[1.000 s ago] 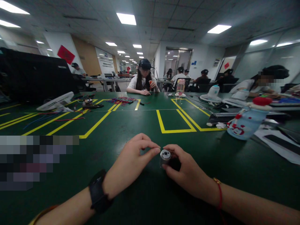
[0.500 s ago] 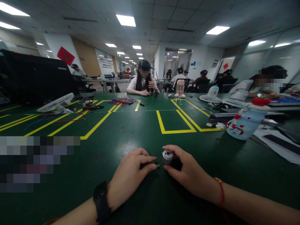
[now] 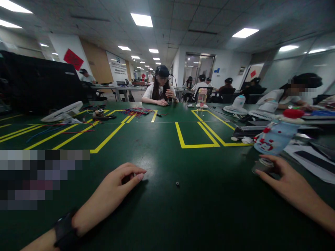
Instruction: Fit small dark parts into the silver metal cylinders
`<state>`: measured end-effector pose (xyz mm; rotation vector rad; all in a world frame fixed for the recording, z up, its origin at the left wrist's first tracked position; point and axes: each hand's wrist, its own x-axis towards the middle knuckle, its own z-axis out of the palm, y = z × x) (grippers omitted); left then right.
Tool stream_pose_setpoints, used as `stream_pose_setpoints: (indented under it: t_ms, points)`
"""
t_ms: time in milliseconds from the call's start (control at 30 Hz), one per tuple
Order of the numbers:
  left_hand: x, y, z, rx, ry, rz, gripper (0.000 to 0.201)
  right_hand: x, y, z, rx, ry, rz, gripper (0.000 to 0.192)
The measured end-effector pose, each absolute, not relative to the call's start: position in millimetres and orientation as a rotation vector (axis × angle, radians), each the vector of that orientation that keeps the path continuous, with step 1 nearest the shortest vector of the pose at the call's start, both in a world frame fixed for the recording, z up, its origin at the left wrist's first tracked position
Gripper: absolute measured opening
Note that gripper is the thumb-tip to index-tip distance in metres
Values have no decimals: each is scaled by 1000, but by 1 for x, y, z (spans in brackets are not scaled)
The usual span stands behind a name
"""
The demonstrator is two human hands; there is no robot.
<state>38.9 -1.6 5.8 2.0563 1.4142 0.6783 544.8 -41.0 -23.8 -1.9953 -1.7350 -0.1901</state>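
A short metal cylinder that looks like a small motor [image 3: 262,165] is between the thumb and fingers of my right hand [image 3: 288,179], just in front of the light blue snowman-shaped bottle. I cannot tell whether its base touches the table. On the green table [image 3: 204,216] lies a tiny metal ring-like part [image 3: 177,183], apart from both hands. My left hand [image 3: 117,181], with a dark band on its wrist, is to the left of that part. Its fingers reach forward and a little apart, with nothing seen between them.
The snowman bottle [image 3: 276,134] and dark flat pieces [image 3: 318,153] on white paper are at the right. White fans [image 3: 237,106], a pink bottle [image 3: 202,97] and a wire bundle [image 3: 137,112] lie farther back. Another person [image 3: 161,90] sits opposite; a black case [image 3: 39,83] is at left.
My right hand has carried the motor far to the right, next to the snowman bottle. My left hand has drawn back to the left, away from the tiny part, which stays on the table.
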Motion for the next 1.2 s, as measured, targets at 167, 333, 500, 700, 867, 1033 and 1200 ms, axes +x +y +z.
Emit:
stream_pose_setpoints:
  t_ms: [167, 333, 500, 700, 867, 1033, 1200]
  points:
    - [39, -1, 1, 2073, 1407, 690, 29, 472, -42, -6, -1694, -1931, -574, 68]
    - [39, -1, 4, 2086, 1424, 659, 32, 358, -33, 5, -1337, -2366, 29, 37]
    - [37, 0, 5, 2089, 1454, 646, 32, 316, -20, 11, -1305, -2397, 217, 16]
    - [37, 1, 3, 2074, 1429, 658, 33, 408, -22, 40, -1533, -2136, -300, 23]
    - [39, 2, 2, 2074, 1428, 651, 32, 506, -29, 46, -2030, -1867, -745, 33]
    - [39, 1, 2, 2064, 1433, 648, 32, 530, -34, 40, -2250, -1738, -290, 34]
    - [39, 1, 4, 2055, 1431, 647, 33, 527, -38, 49, -2323, -1582, -187, 35]
